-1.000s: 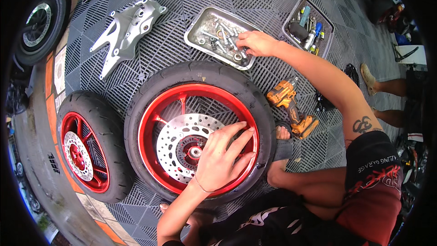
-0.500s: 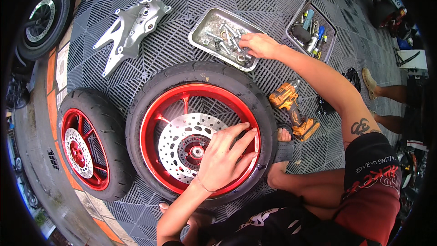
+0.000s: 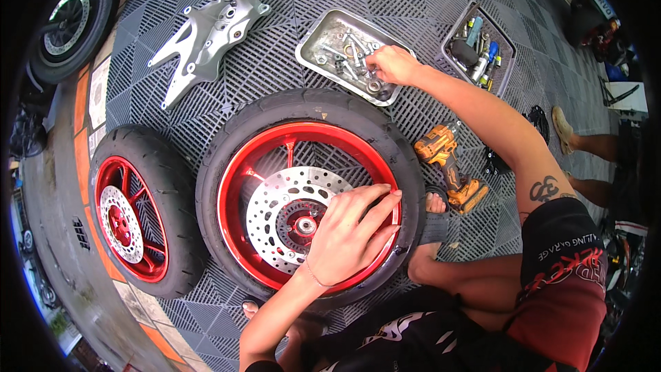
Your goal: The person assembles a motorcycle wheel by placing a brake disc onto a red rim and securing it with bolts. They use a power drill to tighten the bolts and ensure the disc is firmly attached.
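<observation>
My left hand [image 3: 352, 238] lies palm down over the right part of a red motorcycle wheel [image 3: 233, 179], fingers stretched out to its rim. The wheel rests flat, with a black tyre [image 3: 227, 143] around it and a drilled brake disc [image 3: 263, 210] at its hub. Farther off, my right hand [image 3: 394, 65] reaches into a shallow metal tray [image 3: 308, 34] of loose bolts [image 3: 348, 54], nuts and washers. Its fingers are bent together among the hardware at the tray's right side; whatever they pinch is too small to make out.
A smaller red wheel [image 3: 131, 217] leans at the left. Beyond it lies a silver metal bracket [image 3: 217, 31]. An orange cordless impact driver [image 3: 444, 158] lies right of the big wheel, and a tool bin [image 3: 511, 48] stands behind. Bare legs and a tan clog [image 3: 561, 127] are at far right.
The whole view has shifted slightly, moving the scene a little to the right. My right hand stays in the tray, its fingers slightly more bent; my left hand stays on the wheel.
</observation>
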`<state>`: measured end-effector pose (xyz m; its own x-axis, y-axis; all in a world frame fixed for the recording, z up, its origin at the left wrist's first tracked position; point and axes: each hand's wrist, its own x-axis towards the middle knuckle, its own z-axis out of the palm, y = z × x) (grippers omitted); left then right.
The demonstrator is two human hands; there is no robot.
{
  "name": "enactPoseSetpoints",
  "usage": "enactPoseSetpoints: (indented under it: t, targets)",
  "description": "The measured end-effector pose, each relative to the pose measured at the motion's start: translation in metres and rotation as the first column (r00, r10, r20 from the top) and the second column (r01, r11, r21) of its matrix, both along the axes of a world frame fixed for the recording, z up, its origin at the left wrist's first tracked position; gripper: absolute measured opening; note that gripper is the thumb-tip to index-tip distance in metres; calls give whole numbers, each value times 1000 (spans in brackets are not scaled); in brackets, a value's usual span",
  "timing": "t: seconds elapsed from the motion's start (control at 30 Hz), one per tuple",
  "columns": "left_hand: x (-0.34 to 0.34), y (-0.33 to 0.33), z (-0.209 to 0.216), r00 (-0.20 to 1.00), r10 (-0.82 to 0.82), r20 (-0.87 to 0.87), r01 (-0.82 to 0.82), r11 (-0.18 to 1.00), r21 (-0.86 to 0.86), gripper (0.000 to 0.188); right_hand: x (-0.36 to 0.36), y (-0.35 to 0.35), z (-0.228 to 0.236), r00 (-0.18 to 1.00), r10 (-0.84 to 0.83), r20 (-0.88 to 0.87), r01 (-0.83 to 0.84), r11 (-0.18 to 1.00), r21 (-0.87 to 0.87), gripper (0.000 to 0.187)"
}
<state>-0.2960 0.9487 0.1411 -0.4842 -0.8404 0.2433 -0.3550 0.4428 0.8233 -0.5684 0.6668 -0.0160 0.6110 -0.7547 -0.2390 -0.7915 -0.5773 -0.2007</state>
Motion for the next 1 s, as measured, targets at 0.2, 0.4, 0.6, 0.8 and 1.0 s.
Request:
enactPoseSetpoints:
  t: [0.2,0.4,0.6,0.8,1.0]
  targets:
    - [2,0,-2,999,-4,-40,4,1000,6,51,0,-8,-10,971,-218,101,196,962,188,20]
    - [4,-7,-10,974,125,-191,-92,981,173,38,-11,-6,-17,911,-337,236,280,928,246,21]
    - [-4,-34,-32,741,511,-436,-101,727,679,27,-20,-4,30,682,-545,487,341,827,448,18]
    - [-12,-107,-40,57,821,-568,487,474,734,56,98,73,159,735,-154,661,-153,911,383,15]
    - [-7,-158,-37,77,738,-671,371,603,706,43,119,54,182,573,335,748,-267,939,-216,16]
